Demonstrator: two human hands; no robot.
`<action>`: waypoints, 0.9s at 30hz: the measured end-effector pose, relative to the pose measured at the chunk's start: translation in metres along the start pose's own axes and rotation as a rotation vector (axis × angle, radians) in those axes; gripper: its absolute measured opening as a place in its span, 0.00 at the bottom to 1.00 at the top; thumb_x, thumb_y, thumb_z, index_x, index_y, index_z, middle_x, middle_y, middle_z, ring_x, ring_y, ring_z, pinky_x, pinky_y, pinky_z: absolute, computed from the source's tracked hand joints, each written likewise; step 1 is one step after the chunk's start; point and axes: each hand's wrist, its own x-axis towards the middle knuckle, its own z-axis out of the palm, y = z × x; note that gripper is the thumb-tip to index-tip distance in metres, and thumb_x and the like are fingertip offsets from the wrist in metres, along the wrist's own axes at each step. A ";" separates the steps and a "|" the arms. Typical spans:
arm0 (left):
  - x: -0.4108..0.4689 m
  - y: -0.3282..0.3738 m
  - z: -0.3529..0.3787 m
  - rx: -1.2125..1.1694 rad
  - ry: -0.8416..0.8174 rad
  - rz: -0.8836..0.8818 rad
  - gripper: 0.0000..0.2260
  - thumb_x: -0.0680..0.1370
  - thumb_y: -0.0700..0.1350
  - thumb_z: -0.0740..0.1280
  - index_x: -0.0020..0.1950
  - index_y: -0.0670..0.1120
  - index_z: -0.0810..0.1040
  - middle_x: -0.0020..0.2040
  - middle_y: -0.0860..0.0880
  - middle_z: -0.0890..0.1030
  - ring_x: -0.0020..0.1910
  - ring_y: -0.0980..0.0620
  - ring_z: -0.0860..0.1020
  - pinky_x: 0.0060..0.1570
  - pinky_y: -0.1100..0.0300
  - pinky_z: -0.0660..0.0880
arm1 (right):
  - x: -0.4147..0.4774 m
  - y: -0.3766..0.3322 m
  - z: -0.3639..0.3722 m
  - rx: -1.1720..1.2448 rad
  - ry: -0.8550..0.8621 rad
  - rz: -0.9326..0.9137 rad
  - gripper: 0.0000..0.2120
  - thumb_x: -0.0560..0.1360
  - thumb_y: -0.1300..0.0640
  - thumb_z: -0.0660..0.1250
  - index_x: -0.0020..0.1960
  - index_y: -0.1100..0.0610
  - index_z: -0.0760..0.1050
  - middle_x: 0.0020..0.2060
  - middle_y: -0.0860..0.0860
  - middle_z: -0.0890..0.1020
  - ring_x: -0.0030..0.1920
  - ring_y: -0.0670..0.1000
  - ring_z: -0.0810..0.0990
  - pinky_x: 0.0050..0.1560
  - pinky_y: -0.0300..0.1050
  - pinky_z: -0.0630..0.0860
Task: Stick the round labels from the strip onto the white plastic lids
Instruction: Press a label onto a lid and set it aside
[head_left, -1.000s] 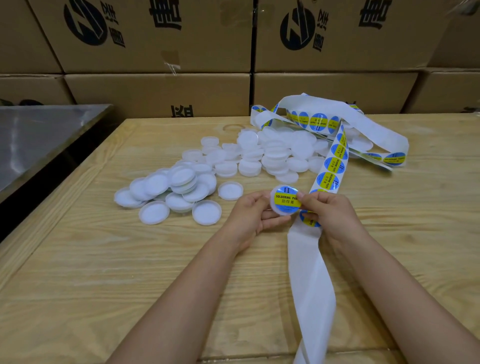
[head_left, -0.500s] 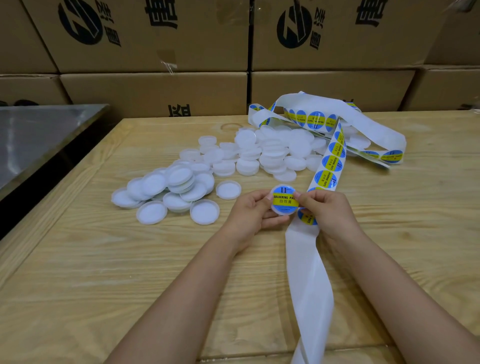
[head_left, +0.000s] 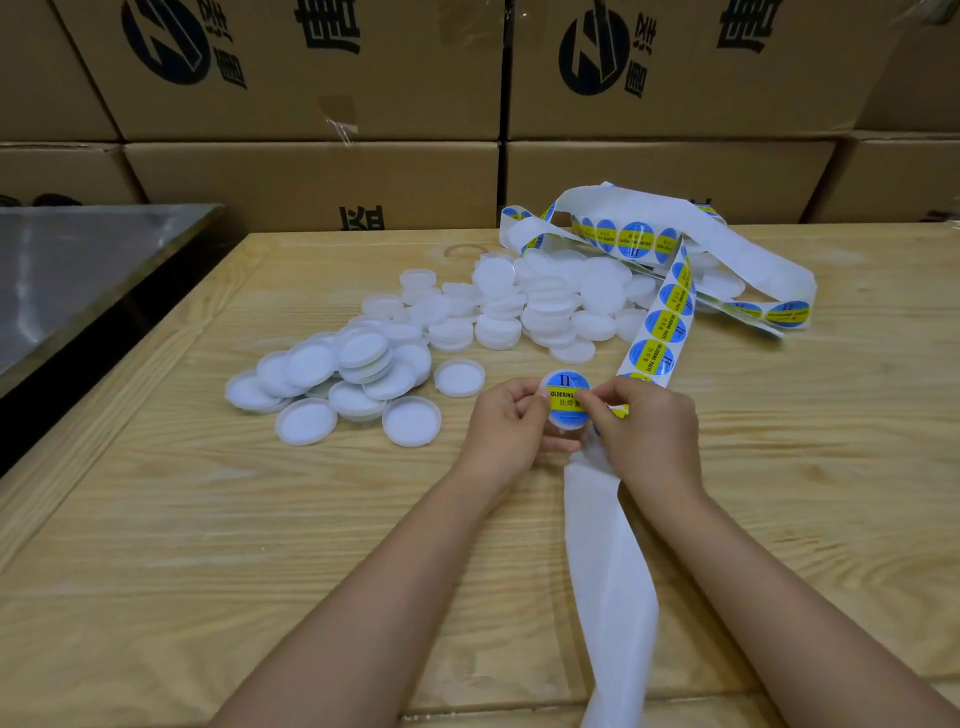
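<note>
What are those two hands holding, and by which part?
One white lid. The left hand pinches its left rim; the right hand pinches its right side, thumb pressing on the round label.

One white plastic lid, pinched between the left hand and right hand, tilts toward the camera, its top covered by a round blue label with a yellow band. The label strip runs from loose loops at the far right to the hands; its bare white backing hangs over the table's near edge. Unlabelled lids lie heaped and scattered beyond, several rim-up.
</note>
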 end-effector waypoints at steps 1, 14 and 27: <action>0.000 0.000 0.001 -0.002 0.012 0.005 0.08 0.81 0.40 0.58 0.46 0.46 0.76 0.33 0.52 0.84 0.28 0.53 0.81 0.31 0.64 0.79 | 0.001 0.000 0.000 -0.025 0.024 -0.044 0.06 0.71 0.55 0.73 0.38 0.57 0.82 0.30 0.51 0.82 0.33 0.53 0.78 0.38 0.43 0.68; 0.000 0.003 0.007 -0.203 0.074 -0.043 0.08 0.81 0.39 0.59 0.48 0.41 0.77 0.34 0.46 0.83 0.26 0.53 0.80 0.28 0.64 0.77 | 0.004 -0.008 -0.001 -0.117 0.120 -0.191 0.24 0.71 0.58 0.73 0.65 0.63 0.73 0.26 0.55 0.80 0.37 0.62 0.81 0.42 0.53 0.77; -0.004 0.000 0.011 -0.138 -0.071 -0.015 0.08 0.81 0.38 0.59 0.56 0.41 0.76 0.41 0.46 0.83 0.38 0.52 0.83 0.42 0.60 0.80 | 0.007 0.000 0.006 0.261 0.049 0.296 0.17 0.70 0.43 0.71 0.35 0.53 0.68 0.28 0.45 0.75 0.30 0.41 0.74 0.31 0.29 0.67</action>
